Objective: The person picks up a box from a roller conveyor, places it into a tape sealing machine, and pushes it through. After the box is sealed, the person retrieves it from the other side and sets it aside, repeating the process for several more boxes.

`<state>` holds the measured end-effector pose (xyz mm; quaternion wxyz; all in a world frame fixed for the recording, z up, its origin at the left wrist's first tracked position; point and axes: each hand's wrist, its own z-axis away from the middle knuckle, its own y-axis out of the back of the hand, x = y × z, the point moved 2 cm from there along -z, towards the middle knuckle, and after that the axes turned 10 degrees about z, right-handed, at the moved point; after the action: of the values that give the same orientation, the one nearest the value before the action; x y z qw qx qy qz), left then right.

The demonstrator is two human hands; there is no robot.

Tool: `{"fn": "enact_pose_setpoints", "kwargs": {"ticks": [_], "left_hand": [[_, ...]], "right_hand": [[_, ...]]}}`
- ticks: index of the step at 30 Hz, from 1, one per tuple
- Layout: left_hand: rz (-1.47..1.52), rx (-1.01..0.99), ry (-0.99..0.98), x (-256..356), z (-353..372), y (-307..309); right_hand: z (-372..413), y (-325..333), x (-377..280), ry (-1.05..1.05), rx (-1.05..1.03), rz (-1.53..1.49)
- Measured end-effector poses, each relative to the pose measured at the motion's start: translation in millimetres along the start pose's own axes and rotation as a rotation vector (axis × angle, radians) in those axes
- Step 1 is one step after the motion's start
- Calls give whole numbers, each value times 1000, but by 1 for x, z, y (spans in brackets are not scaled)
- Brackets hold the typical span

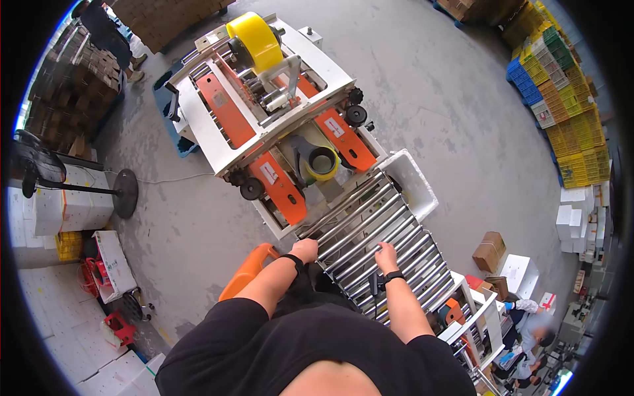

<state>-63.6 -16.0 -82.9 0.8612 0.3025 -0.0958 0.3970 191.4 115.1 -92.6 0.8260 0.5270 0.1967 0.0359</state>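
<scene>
A roller conveyor (370,228) with shiny metal rollers lies in front of me. My left hand (305,250) is closed at its left edge, the fingertips hidden. Farther right, my right hand (386,256) rests curled over the rollers, closed on one of them as far as I can see. A dark band circles each wrist, the right one carrying a small black device (376,284). Beyond the conveyor stands a white and orange carton-sealing machine (218,152). It bears a big yellow tape roll (254,41) on top and another tape roll (322,162) lower down.
A white foam box (417,185) sits beside the conveyor's far end. An orange chair-like object (248,270) is left of me. At left stands a black fan (125,193). Stacked crates (561,99) line the right. Another person (531,330) is at lower right, near a second machine (472,330).
</scene>
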Motion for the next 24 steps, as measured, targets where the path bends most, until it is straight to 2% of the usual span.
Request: {"fn": "enact_pose_setpoints", "kwargs": {"ticks": [3, 7, 9, 11, 14, 19, 20, 24], "left_hand": [[-6, 4, 73, -3, 10, 13], [-57, -15, 99, 5, 21, 24], [-73, -16, 92, 11, 24, 23], [-58, 1, 46, 14, 17, 13], [-63, 18, -18, 35, 14, 1], [-148, -52, -121, 74, 21, -5], [-154, -22, -135, 59, -13, -31], [-196, -66, -157, 71, 1, -16]], "right_hand": [[53, -17, 77, -243, -67, 4], [122, -22, 137, -511, -90, -23], [146, -16, 143, -489, -93, 24], [163, -31, 154, -563, -54, -37], [169, -26, 134, -630, -69, -103], [154, -34, 120, -522, 28, -186], [151, -26, 113, -508, 31, -184], [144, -12, 105, -431, 80, -189]]}}
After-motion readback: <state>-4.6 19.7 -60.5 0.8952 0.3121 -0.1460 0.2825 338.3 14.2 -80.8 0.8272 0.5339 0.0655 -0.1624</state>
